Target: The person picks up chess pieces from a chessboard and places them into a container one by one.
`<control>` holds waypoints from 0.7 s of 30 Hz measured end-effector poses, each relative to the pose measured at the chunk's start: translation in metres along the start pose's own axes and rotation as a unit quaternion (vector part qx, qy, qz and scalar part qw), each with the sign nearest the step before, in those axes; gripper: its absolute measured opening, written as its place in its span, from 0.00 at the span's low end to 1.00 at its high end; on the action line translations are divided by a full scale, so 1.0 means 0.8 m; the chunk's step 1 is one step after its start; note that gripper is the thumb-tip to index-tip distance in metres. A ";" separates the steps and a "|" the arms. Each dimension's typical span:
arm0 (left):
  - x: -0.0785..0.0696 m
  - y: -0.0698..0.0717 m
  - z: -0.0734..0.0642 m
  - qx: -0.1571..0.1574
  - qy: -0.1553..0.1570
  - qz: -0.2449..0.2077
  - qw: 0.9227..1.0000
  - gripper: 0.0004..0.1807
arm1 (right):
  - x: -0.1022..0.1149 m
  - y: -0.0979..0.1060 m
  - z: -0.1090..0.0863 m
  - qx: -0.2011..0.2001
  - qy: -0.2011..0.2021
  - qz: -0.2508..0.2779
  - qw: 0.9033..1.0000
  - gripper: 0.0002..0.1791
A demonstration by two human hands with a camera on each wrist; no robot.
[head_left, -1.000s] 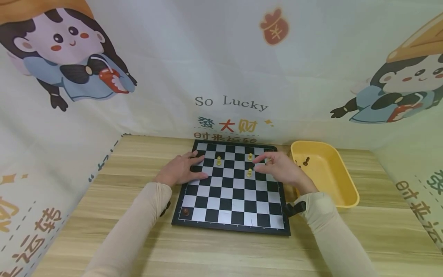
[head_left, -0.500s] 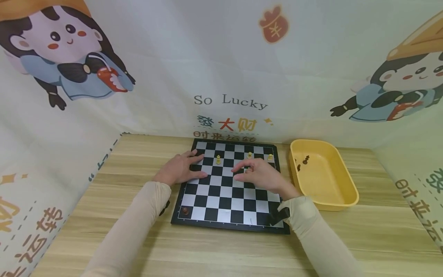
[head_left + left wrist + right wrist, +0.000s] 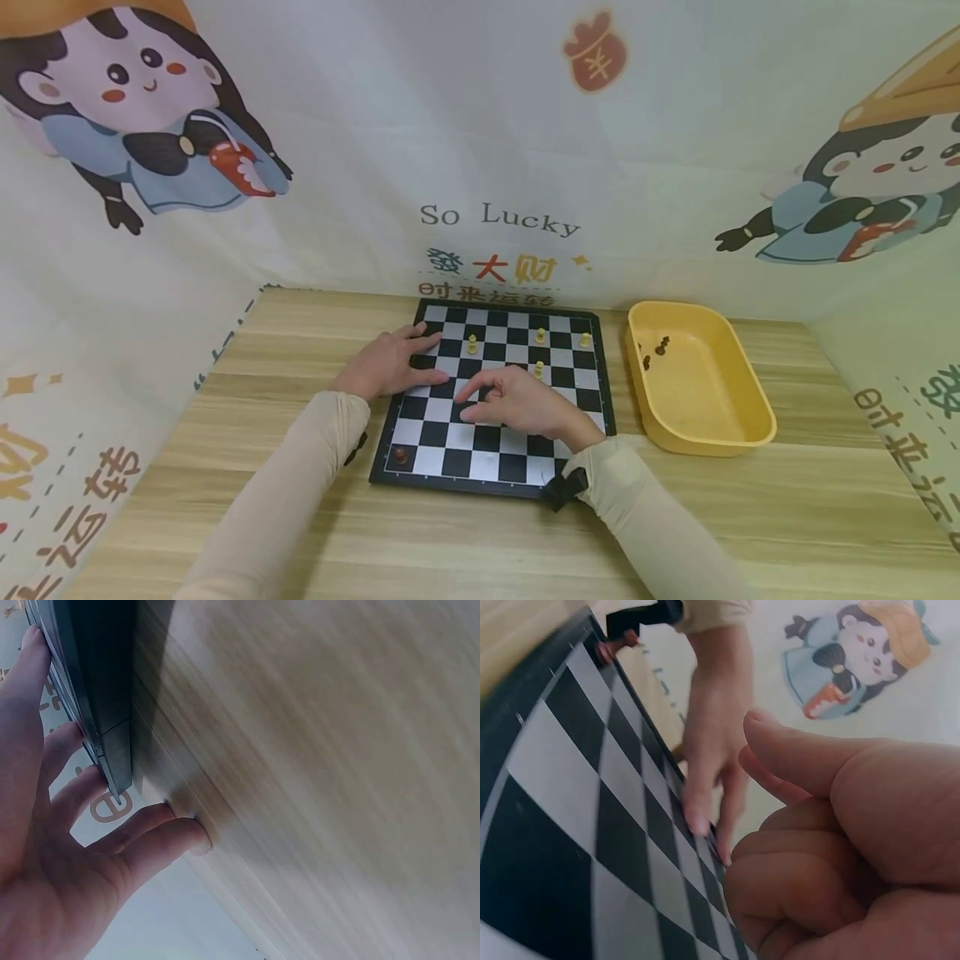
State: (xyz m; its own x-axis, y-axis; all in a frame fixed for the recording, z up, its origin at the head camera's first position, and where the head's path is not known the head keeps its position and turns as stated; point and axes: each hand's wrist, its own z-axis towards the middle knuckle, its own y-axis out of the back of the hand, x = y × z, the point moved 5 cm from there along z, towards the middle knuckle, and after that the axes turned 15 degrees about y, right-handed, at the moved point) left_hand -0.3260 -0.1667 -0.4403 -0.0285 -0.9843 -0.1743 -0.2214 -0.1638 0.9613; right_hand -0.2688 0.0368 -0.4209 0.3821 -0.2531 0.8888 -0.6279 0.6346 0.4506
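I observe the left hand (image 3: 386, 365) spread at the left edge of the chessboard (image 3: 483, 465). The right hand (image 3: 521, 402), thumb and index finger apart, hides part of mid-board, well apart from the near-left reddish-brown piece (image 3: 401, 455). Tray pieces (image 3: 662, 345) are too small to identify.

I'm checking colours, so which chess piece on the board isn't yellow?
The reddish-brown piece in the near left corner of the chessboard; the four other visible pieces there are all yellow.
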 end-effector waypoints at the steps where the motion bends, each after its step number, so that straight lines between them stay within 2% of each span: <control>1: 0.000 0.000 0.000 -0.002 -0.001 0.001 1.000 0.47 | 0.000 -0.005 0.002 0.004 0.002 0.006 1.000 0.16; 16: 0.001 0.000 0.000 -0.017 -0.012 -0.002 1.000 0.45 | 0.010 -0.065 0.023 0.056 0.018 0.017 0.998 0.15; 21: 0.001 0.000 0.001 -0.016 -0.016 -0.003 1.000 0.46 | 0.010 -0.080 0.026 0.072 0.021 0.054 0.996 0.18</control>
State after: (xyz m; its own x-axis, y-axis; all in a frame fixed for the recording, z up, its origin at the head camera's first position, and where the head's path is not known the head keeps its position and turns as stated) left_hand -0.3265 -0.1677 -0.4408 -0.0583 -0.9810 -0.1853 -0.1908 -0.1712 0.9666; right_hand -0.2394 -0.0208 -0.4409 0.3333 -0.1567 0.9297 -0.7568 0.5437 0.3629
